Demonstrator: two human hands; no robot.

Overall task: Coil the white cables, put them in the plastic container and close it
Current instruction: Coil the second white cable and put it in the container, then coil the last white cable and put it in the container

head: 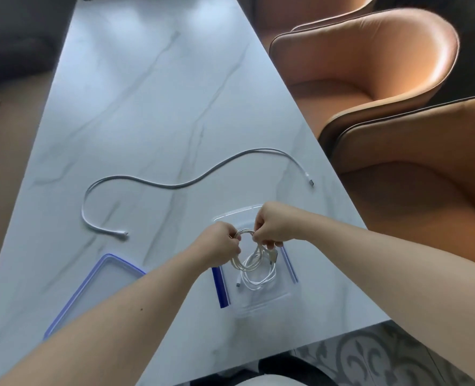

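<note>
A coiled white cable [244, 261] hangs between my hands just above the clear plastic container [261, 302], which has blue clips on its sides. My left hand [222, 242] pinches the coil's left side and my right hand [269, 227] pinches its top right. Another coiled white cable [258, 282] lies inside the container. A long white cable [191, 182] lies uncoiled on the marble table [147, 107], beyond the container. The container's clear lid [91, 291] with a blue rim lies flat to the left, partly under my left forearm.
Two orange leather chairs [370, 65] stand along the table's right edge, close to the container. The table's near edge runs just below the container. Patterned floor [370, 355] shows at the bottom right.
</note>
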